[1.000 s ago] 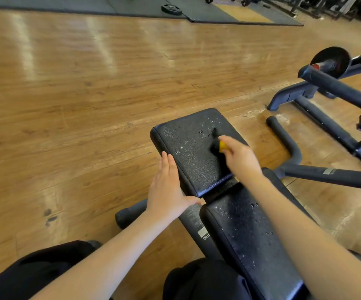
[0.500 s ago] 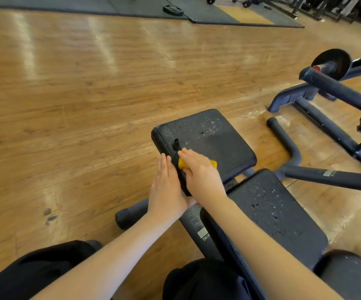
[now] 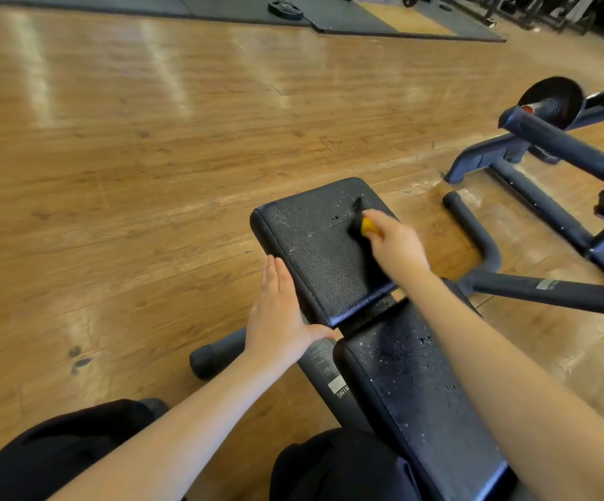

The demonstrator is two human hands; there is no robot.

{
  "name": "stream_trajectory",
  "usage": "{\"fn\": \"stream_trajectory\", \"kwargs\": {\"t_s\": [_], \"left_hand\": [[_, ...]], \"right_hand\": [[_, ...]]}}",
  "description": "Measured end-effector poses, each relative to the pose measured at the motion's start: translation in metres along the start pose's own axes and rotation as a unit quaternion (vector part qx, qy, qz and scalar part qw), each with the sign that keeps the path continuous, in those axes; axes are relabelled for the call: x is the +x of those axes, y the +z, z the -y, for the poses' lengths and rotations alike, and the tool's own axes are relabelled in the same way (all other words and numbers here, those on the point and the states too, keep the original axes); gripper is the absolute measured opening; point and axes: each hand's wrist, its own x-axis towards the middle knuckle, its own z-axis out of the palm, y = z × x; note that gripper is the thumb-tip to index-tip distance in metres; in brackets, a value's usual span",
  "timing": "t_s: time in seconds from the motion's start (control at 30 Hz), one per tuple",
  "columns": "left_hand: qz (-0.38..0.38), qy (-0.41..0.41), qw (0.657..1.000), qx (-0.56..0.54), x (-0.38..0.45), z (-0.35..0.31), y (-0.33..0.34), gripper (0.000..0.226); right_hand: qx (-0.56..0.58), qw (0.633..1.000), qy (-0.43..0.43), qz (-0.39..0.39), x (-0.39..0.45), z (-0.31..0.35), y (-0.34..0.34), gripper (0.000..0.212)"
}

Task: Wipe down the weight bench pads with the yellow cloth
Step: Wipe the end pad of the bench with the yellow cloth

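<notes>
Both forearms point(image 3: 192, 424) are bare, unsleeved; black trousers point(image 3: 76, 450) cover the legs.

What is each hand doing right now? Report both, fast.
Left hand: open, flat against the side of the far bench pad.
Right hand: closed on the yellow cloth, on that pad.

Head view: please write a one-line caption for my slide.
Right hand wipes the far bench pad with a yellow cloth; left hand braces its edge.

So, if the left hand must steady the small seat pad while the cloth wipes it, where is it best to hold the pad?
Hold the seat pad by its long left edge, from the left side. That edge is straight, thick and bare; the left hand already lies flat against it, clear of the right hand and cloth.
</notes>
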Motion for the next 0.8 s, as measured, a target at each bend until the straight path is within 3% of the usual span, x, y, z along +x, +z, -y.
{"fn": "stream_trajectory", "kwargs": {"t_s": [0.1, 0.2, 0.37, 0.53, 0.7, 0.8], "left_hand": [[0.003, -0.002, 1.0, 0.004, 0.0, -0.001, 0.001, 0.133], [0.004, -0.001, 1.0, 0.017, 0.002, -0.001, 0.001, 0.133], [0.004, -0.007, 1.0, 0.016, 0.002, -0.001, 0.001, 0.133], [-0.012, -0.002, 1.0, 0.025, 0.0, -0.002, -0.001, 0.127], [-0.01, -0.003, 0.999, 0.036, -0.001, -0.002, -0.002, 0.126], [-0.002, -0.003, 0.999, 0.053, 0.0, -0.001, -0.003, 0.132]], "right_hand": [[0.005, 0.994, 0.112, -0.002, 0.026, -0.009, -0.015, 0.037], [-0.031, 0.99, 0.136, -0.006, 0.031, 0.001, -0.004, 0.04], [-0.018, 1.0, 0.01, -0.011, -0.008, 0.031, 0.024, 0.043], [-0.063, 0.976, -0.186, 0.095, -0.062, 0.066, 0.035, 0.047], [-0.072, 0.97, -0.196, 0.125, -0.056, 0.057, 0.027, 0.046], [-0.061, 0.977, -0.175, 0.105, -0.033, 0.039, 0.02, 0.045]]}}
